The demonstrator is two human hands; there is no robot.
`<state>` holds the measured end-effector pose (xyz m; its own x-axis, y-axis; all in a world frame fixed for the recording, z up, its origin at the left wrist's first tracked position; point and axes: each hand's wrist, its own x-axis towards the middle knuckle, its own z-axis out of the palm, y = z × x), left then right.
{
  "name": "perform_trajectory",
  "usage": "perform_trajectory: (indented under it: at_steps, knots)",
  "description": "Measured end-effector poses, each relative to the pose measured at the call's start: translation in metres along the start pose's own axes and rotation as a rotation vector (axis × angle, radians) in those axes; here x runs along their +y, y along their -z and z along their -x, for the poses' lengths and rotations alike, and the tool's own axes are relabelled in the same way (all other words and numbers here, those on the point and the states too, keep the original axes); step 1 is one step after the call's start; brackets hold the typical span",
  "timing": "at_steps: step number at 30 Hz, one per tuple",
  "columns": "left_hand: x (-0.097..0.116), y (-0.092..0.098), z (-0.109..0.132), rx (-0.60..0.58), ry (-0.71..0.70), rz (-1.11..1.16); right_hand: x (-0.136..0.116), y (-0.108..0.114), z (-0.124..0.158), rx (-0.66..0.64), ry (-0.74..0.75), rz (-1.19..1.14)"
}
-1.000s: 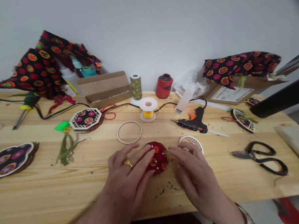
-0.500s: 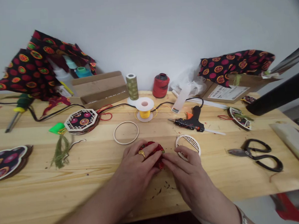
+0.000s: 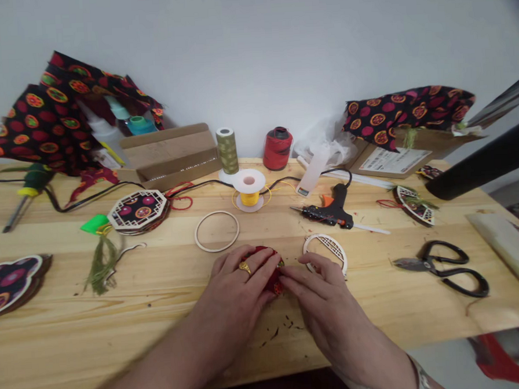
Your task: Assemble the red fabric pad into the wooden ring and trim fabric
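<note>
Dark-red round fabric-covered disc with a bright flower print (image 3: 276, 287) lies on the pale wooden surface (image 3: 54, 344), in front of the person and mostly hidden by the hands. The left hand (image 3: 242, 282), wearing a gold-coloured ring (image 3: 245, 268), covers it with fingers across the top; whether that grip is closed around the rim or only resting on it, I cannot tell. The right hand (image 3: 323, 295) brings its fingertips to the disc's right edge, fingers bent; whether its grip pinches anything is hidden.

Just beyond the right hand, partly covered by its fingers, is a pale wooden ring with latticework (image 3: 332, 247). A thin plain wooden ring (image 3: 196, 232) lies beyond the left hand. Farther back are a white spool of yellow cord (image 3: 250, 198) and a black glue gun with an orange trigger (image 3: 332, 212); black-handled scissors (image 3: 432, 265) lie to the right.

Against the wall, a brown cardboard box (image 3: 366, 151) carries a white printed label (image 3: 395, 162), its lettering too small to read. An opened brown carton (image 3: 175, 170) has a line of white marks along its front, likewise illegible.
</note>
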<state>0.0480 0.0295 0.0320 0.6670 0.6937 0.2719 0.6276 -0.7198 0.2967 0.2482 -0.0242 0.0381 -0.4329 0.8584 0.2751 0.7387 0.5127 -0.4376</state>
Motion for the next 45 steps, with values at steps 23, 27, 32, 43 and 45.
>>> perform_trajectory:
  at_steps: [23, 27, 32, 43, 45]
  knots:
    - [-0.001, -0.004, 0.004, 0.008, 0.076, 0.051, -0.012, 0.003, -0.011, -0.066, -0.217, -0.175]
    - [-0.001, 0.0, 0.006, 0.018, 0.099, 0.075, -0.007, 0.008, -0.009, 0.06, -0.236, -0.222]
    - [-0.009, 0.025, 0.012, 0.179, 0.19, 0.017, -0.003, 0.014, -0.021, 0.072, -0.187, -0.154]
    - [-0.016, 0.004, 0.025, 0.12, 0.248, 0.083, -0.003, 0.01, -0.057, -0.14, -0.088, -0.241]
    - [-0.017, 0.003, 0.024, 0.113, 0.241, 0.073, 0.0, 0.008, -0.056, -0.119, -0.104, -0.262]
